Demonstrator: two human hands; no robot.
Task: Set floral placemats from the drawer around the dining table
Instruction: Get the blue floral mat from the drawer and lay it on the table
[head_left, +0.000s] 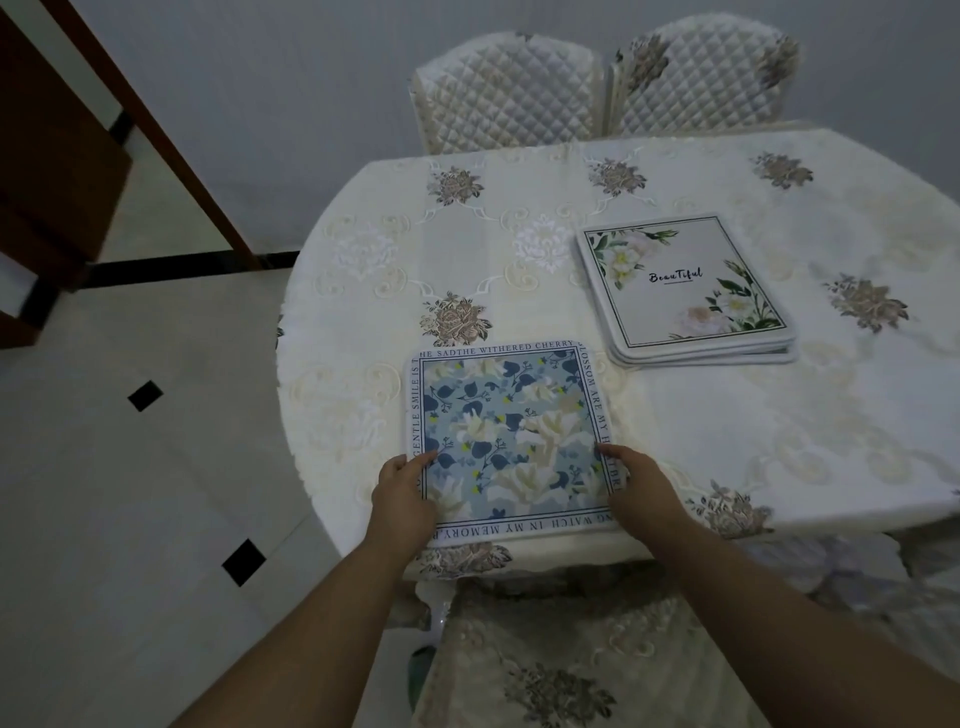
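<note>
A blue floral placemat with lettering round its border lies flat at the near edge of the dining table. My left hand holds its left edge, thumb on top. My right hand holds its right edge the same way. Farther back and to the right lies a stack of white placemats; the top one shows white flowers and the word "Beautiful".
The table wears a cream embroidered cloth. Two quilted chairs stand at its far side, and a covered chair is just below my arms. Tiled floor and a dark wooden frame lie to the left.
</note>
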